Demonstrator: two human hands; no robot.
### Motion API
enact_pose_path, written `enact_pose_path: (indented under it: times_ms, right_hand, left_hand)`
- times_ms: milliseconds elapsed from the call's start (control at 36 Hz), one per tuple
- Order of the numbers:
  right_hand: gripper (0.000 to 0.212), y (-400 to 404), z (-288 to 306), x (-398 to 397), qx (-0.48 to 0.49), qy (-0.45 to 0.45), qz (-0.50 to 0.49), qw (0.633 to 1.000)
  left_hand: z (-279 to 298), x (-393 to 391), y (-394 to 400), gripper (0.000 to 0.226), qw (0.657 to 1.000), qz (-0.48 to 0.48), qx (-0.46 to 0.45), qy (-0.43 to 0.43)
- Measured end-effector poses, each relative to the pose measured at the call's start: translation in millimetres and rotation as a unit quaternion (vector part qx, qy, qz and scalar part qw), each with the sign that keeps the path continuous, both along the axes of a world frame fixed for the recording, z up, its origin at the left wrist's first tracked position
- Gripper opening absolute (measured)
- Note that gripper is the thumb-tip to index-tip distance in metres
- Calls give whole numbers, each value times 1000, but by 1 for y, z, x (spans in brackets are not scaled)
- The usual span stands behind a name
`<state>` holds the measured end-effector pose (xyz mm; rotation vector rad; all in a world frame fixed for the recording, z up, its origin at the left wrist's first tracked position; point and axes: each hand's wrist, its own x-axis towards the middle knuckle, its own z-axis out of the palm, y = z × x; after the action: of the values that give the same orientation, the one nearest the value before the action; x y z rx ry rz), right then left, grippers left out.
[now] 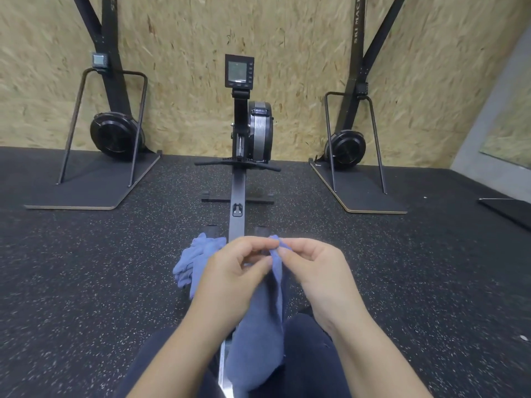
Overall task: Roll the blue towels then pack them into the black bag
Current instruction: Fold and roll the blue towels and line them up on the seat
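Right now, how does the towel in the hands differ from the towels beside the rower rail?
The held towel hangs stretched lengthwise, pinched at its top edge by the left hand and right hand; the towel pile lies crumpled and untouched. The held towel is single, the pile several. Both are blue and unrolled.

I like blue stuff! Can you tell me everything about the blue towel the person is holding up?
The blue towel is a soft, slightly fuzzy cloth in a dusty blue. It is not rolled yet. It hangs loose and creased, from the fingers down over the person's lap. The left hand and the right hand both pinch its top edge, close together, so a little corner pokes up between them. It hangs in front of the rowing machine's rail, and more blue towels lie bunched just behind it, to its left.
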<state>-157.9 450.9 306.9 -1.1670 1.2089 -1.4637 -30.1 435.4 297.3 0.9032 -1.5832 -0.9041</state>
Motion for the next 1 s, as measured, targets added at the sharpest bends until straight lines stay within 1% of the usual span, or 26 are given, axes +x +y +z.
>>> enact_pose_path:
  times_ms: [111, 194, 306, 361, 472, 556, 611, 694, 778, 861, 972, 1000]
  right_hand:
    - [12, -1, -4, 1, -4, 35, -14, 999]
    - [10, -3, -8, 1, -6, 74, -22, 997]
    - [14, -3, -11, -2, 5, 113, -30, 993]
    - [16, -2, -10, -4, 11, 118, -30, 992]
    - [19, 0, -5, -6, 33, 112, -6, 993]
    - [20, 0, -3, -8, 29, 123, 13, 992]
    - [22, 1, -1, -9, 31, 138, 32, 989]
    - [29, 3, 1, -9, 12, 174, 52, 983]
    - [38, 5, 3, -9, 4, 188, 68, 980]
    - [40, 6, 5, -12, -5, 209, 84, 974]
    - [46, 10, 12, -11, -12, 234, 120, 965]
    - [46, 12, 13, -11, -13, 239, 129, 962]
  left_hand:
    - [-2, 1, -1, 32, 997, 55, -47, -28]
    - [-3, 1, -2, 29, 989, 90, -89, -72]
    - [-5, 2, -1, 21, 992, 76, -43, -91]
    - [-3, 2, 0, 19, 991, 59, -39, -110]
    - [2, 1, 2, 21, 980, 49, -85, -171]
    - [-1, 2, -2, 21, 971, 51, -126, -194]
    - [-4, 2, -3, 19, 971, 52, -137, -191]
    - [-3, 3, -5, 4, 972, 55, -148, -172]
    - [-2, 4, -6, 6, 973, 49, -159, -160]
    - [0, 5, -6, 7, 969, 42, -178, -167]
    - [0, 5, -5, 9, 964, 62, -186, -177]
    - [0, 6, -5, 13, 966, 71, -179, -174]
